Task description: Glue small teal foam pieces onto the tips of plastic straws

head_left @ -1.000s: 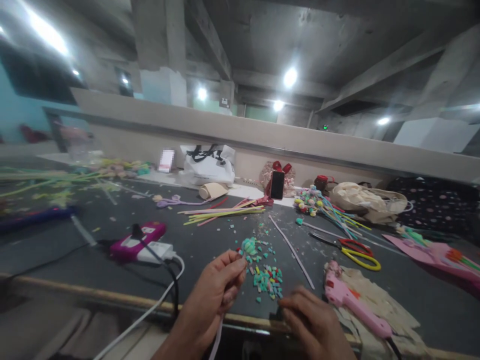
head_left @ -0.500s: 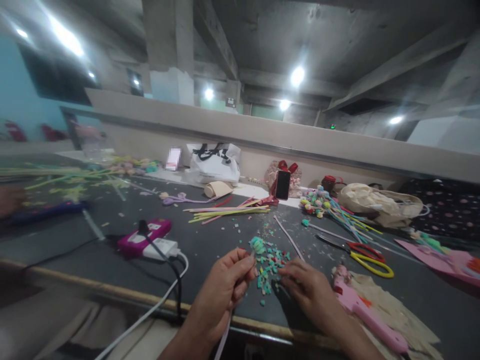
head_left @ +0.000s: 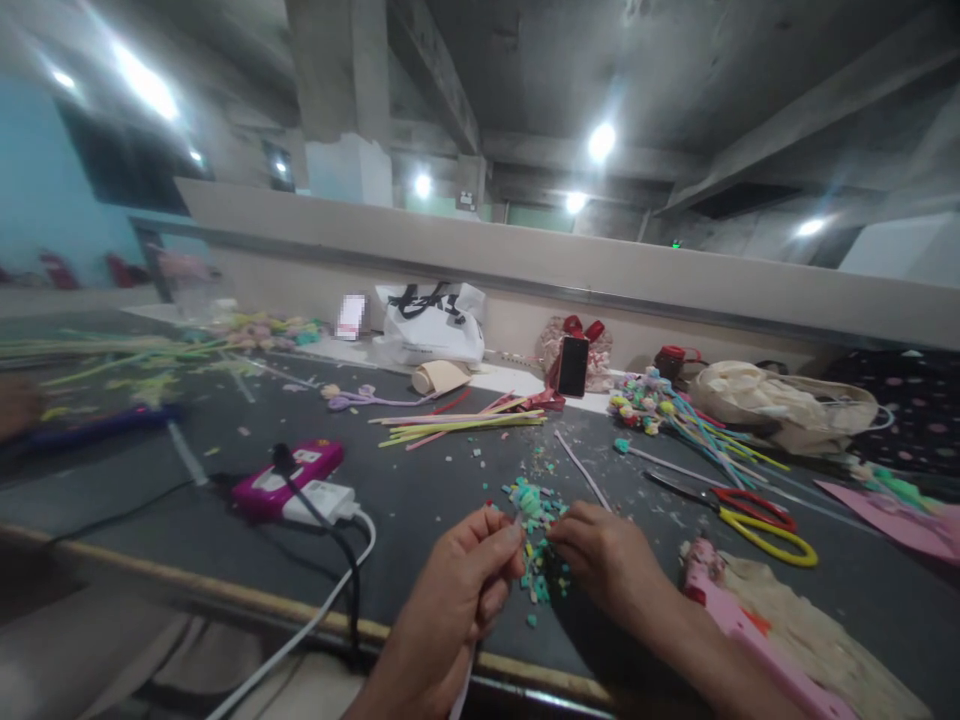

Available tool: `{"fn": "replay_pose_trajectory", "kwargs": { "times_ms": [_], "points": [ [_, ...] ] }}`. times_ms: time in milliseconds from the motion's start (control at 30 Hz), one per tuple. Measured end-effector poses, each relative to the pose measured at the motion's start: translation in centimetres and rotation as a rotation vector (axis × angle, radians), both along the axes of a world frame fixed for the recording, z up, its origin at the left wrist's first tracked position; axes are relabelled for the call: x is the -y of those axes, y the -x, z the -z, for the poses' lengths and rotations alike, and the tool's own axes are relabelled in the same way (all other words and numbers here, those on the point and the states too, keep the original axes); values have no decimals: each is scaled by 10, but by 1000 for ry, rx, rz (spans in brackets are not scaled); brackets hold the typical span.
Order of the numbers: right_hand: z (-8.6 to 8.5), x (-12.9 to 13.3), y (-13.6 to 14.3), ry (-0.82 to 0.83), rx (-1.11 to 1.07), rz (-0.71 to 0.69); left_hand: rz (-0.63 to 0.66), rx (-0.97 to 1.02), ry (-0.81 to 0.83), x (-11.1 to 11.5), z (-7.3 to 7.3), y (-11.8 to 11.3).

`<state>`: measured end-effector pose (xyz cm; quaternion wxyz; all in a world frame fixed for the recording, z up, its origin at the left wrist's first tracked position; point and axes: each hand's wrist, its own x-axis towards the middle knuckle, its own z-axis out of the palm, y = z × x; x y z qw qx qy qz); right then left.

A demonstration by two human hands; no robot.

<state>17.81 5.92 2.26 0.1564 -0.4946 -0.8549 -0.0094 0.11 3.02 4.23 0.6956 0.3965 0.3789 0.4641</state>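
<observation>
My left hand (head_left: 480,575) pinches a pale lilac stem (head_left: 460,690), whose lower end trails below the hand past the table edge. At the top of that stem, just beyond my fingertips, sits a small round teal flower head (head_left: 529,498). My right hand (head_left: 609,555) is beside it with fingers curled together; whatever is between them is hidden. Tiny teal, yellow and red bits (head_left: 541,582) lie scattered under and between both hands. A pink glue gun (head_left: 765,645) rests on a crumpled beige sheet (head_left: 817,625) to the right of my right forearm.
Scissors (head_left: 765,520) with red and yellow handles lie to the right. Coloured stems (head_left: 465,425) and a finished-looking flower bunch (head_left: 649,400) are farther back. A phone (head_left: 572,366) leans there. At left are a magenta power strip (head_left: 289,475), cables and another person's hand (head_left: 16,408).
My right hand has come nearer to the flower head in my left hand. The view has shifted slightly, so things at the right appear farther right.
</observation>
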Motion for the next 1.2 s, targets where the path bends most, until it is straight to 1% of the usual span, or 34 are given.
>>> {"fn": "replay_pose_trajectory", "kwargs": {
  "times_ms": [133, 267, 400, 533, 700, 800, 933, 1033, 1200],
  "points": [
    [4, -7, 15, -8, 13, -27, -37, 6, 6, 3, 0, 1],
    [3, -15, 17, -9, -58, -47, -59, 19, -10, 1, 2, 6],
    [-1, -18, 10, 5, -267, 5, -29, 25, 0, -4, 3, 9],
    [-3, -19, 6, 88, -532, 51, -47, 25, -14, -4, 2, 9],
    [-6, -19, 8, 274, -812, 2, -56, 4, -12, -6, 2, 8],
    [-6, -21, 7, 377, -958, -9, -68, 13, -29, -14, 0, 5],
    [-5, -23, 6, 434, -1098, -8, -29, 19, -22, -28, -3, -3],
    [-6, -21, 7, 451, -1149, -10, -39, 22, -32, -35, 2, -9],
    [-10, -15, 11, 461, -1167, -35, -108, 1, -21, -38, 14, -12]
  ]
}}
